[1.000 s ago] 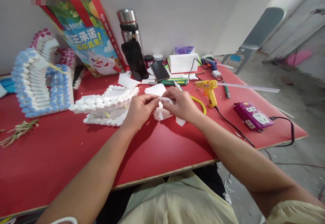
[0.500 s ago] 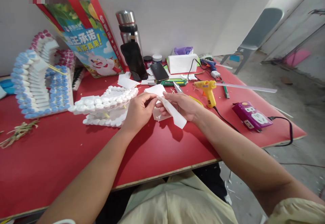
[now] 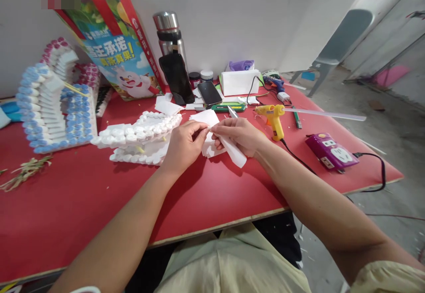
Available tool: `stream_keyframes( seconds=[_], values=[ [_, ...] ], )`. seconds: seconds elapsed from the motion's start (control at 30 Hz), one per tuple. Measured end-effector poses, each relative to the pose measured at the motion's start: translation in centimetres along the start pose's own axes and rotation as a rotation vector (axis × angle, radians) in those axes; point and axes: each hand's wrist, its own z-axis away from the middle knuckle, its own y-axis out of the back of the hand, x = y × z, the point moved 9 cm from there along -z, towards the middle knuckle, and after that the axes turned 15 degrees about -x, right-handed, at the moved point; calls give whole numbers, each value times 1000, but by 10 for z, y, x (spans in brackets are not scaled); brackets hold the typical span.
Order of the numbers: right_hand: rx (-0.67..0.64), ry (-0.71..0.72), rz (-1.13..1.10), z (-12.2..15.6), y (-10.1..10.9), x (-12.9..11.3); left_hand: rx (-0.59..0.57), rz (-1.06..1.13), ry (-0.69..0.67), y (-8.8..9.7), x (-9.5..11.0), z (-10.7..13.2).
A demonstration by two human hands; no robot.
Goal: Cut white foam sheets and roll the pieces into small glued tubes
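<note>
A white paper strip (image 3: 235, 150) is held up between my hands, its loose end hanging down to the right. My left hand (image 3: 187, 143) pinches one end of it between thumb and fingers. Close against those fingertips, my right hand (image 3: 234, 134) grips the strip, with the other fingers curled beneath. The exact fold at the fingertips is too small to make out. More white paper pieces (image 3: 206, 117) lie on the table behind and under the hands. Just left of my left hand stands a white structure (image 3: 139, 134) edged with rows of small rosettes.
A yellow glue gun (image 3: 274, 120) with a long glue stick rests right of my hands, near a purple power socket (image 3: 332, 151). Behind are a utility knife (image 3: 229, 107), phones (image 3: 210, 93) and a steel flask (image 3: 169, 36). A blue-and-white rosette piece (image 3: 55, 111) and a bag (image 3: 122, 58) stand left.
My right hand has closed in on the left fingertips, its fingers now pinching the strip there. The strip's hanging end has shifted slightly right. The view has moved a little.
</note>
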Motion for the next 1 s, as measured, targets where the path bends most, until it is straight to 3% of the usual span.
stream_keyframes(
  seconds=[0.13,0.33,0.5,0.8,0.9,1.0],
  values=[
    [109,45,172,2,3,-9,10,-27,-2,-1,4,0],
    [18,13,98,-1,-1,-2,15,47,45,1,-3,0],
    [106,6,188,3,2,-8,10,77,45,-1,-5,0],
    [70,13,18,0,1,1,51,-55,14,2,2,2],
    [112,47,133,1,2,-4,45,-62,21,0,1,2],
    [197,139,436,5,0,-17,35,-143,-3,-4,6,2]
  ],
)
